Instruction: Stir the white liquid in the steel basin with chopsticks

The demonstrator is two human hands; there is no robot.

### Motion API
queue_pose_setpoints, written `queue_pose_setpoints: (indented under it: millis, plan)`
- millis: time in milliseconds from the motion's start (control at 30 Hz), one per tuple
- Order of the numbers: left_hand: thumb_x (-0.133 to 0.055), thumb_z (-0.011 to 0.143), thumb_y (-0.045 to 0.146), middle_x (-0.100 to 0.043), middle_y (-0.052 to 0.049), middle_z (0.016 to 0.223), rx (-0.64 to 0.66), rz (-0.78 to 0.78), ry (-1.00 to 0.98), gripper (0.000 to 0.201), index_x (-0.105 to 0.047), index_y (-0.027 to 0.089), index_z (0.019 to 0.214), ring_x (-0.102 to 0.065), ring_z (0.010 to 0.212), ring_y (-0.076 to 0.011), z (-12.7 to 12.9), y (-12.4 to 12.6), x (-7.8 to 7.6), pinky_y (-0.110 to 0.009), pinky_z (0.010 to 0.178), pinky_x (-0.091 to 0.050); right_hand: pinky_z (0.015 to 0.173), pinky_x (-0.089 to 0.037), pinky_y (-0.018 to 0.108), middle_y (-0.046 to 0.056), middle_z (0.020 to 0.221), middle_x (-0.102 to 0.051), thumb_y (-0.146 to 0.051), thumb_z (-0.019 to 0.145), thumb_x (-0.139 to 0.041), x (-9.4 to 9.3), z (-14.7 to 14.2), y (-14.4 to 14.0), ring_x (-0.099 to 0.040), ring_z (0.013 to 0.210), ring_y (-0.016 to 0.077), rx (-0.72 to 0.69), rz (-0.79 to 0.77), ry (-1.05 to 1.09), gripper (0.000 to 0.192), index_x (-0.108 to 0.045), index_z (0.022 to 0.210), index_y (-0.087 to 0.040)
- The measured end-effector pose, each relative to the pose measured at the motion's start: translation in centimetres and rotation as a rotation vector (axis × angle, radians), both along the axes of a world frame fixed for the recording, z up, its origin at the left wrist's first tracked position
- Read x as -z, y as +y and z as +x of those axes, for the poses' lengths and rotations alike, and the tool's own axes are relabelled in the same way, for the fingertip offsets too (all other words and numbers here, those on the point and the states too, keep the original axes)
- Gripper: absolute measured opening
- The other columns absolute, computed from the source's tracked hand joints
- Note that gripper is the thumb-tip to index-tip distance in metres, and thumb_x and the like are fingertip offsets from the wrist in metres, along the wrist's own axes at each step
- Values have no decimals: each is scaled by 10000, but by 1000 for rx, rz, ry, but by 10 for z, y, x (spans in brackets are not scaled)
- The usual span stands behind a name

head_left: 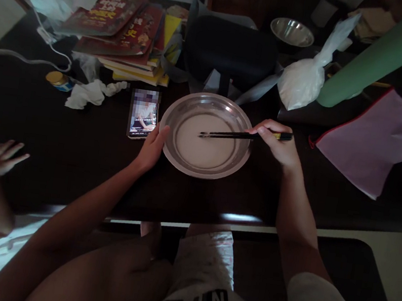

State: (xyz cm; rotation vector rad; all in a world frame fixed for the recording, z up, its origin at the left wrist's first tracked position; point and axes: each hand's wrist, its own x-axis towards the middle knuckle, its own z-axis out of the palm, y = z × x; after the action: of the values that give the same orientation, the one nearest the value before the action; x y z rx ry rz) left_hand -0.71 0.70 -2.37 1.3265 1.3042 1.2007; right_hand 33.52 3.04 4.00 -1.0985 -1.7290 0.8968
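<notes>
On a dark tabletop [74, 147], one round metal dish [171, 151] holds pale liquid. Left hand [152, 147] rests open against its rim. Right hand [278, 144] pinches one pair of black chopsticks [242, 136], tips in the liquid. One phone [143, 114] lies just beside the dish, screen blurred. Another person's hand [0, 157] shows at left, partly cut off.

Silver pan [175, 117] holds a pale whitish liquid [205, 143]; black chopsticks [240, 135] with a yellow band; dark brown surface [74, 147]; red-and-yellow books [124, 27]; pink pouch [374, 140] edged red; green roll [383, 49]; white bag [302, 82]
</notes>
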Motion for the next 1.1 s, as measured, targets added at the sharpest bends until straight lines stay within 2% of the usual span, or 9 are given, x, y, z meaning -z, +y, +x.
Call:
queue_pose_setpoints:
  millis: [133, 267, 333, 467, 667, 833, 900, 1000, 1100]
  plan:
    - [-557, 871, 707, -729, -95, 1213, 1, 2, -25, 582, -664, 221, 1171, -626, 1242, -320, 0, 1, 1, -487, 1093, -484, 786, -582, 364, -19, 748, -771, -551, 877, -670, -1, 3, 0, -734, 759, 182, 107, 26, 25, 305, -754, 743, -290]
    - [-541, 897, 679, -718, -102, 1245, -3, 1, 18, 554, -667, 215, 1171, -636, 1230, -315, 0, 0, -1, -470, 1076, -502, 795, -578, 348, -17, 798, -790, -550, 882, -664, -1, 0, -1, -748, 810, 181, -4, -20, 5, 296, -769, 787, -289]
    - [-533, 905, 673, -716, -101, 1251, -6, -2, 21, 548, -670, 216, 1174, -642, 1216, -314, 0, -1, -2, -472, 1065, -509, 819, -575, 346, -13, 830, -798, -547, 882, -665, -1, -1, -1, -751, 846, 182, -13, -10, -6, 291, -775, 814, -286]
    - [-529, 906, 670, -722, -99, 1229, 9, 8, 5, 561, -661, 211, 1200, -633, 1226, -305, 1, -1, -2, -473, 1074, -501, 790, -579, 356, -17, 746, -772, -548, 876, -672, -2, 3, 0, -734, 761, 181, 115, 43, 22, 309, -760, 747, -281]
    - [-524, 913, 670, -714, -100, 1246, 7, 6, 27, 546, -665, 217, 1182, -634, 1229, -307, -1, 0, -1, -463, 1062, -513, 802, -585, 359, -13, 809, -786, -544, 879, -669, 0, -1, 0, -748, 830, 189, -33, -23, 0, 283, -775, 796, -296]
    - [-548, 888, 696, -720, -94, 1225, 0, -11, 9, 561, -671, 224, 1166, -618, 1251, -319, 0, -1, -2, -486, 1106, -481, 783, -578, 357, -23, 740, -757, -520, 882, -677, 0, 3, 0, -736, 764, 179, 64, 13, 52, 273, -760, 749, -297]
    - [-546, 883, 707, -717, -99, 1223, 0, -21, 17, 569, -670, 227, 1162, -620, 1248, -322, 0, -1, -2, -496, 1104, -480, 767, -582, 367, -28, 722, -748, -531, 882, -672, 0, 4, 0, -734, 735, 183, 46, -10, 73, 288, -750, 729, -299]
    - [-542, 879, 715, -700, -99, 1274, -6, -16, 3, 575, -662, 239, 1178, -618, 1254, -327, 0, 0, -1, -508, 1110, -471, 793, -585, 373, -19, 783, -773, -535, 879, -673, 0, 1, -1, -749, 805, 198, -33, -41, 28, 270, -769, 777, -304]
    - [-532, 901, 687, -711, -98, 1251, 7, 4, 4, 553, -657, 231, 1186, -628, 1241, -319, 0, 0, 0, -488, 1086, -495, 810, -573, 358, -15, 803, -784, -503, 886, -681, -1, 0, -1, -745, 834, 191, 3, -3, 12, 237, -783, 802, -306]
